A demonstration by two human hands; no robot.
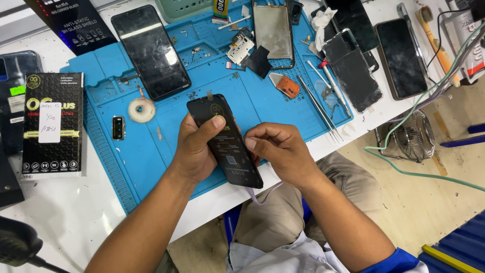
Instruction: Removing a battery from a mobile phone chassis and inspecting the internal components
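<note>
Both my hands hold a black rectangular screen-protector sheet (226, 139) over the front edge of a blue work mat (151, 156). My left hand (196, 149) grips its left side, thumb lying across the face. My right hand (279, 154) pinches its right edge with curled fingers. A thin pale film strip hangs from the sheet's lower end. On the mat above lie a black phone (150, 50) face up, a roll of thin tape (141, 109) and a small camera part (117, 127).
A black screen-protector box (52, 124) lies on the white table at left. An opened phone frame (273, 31), small parts, tweezers (318, 106) and a screwdriver sit on the mat's right. More phones (401, 58) lie at the far right. A small fan (414, 136) and cables stand on the floor.
</note>
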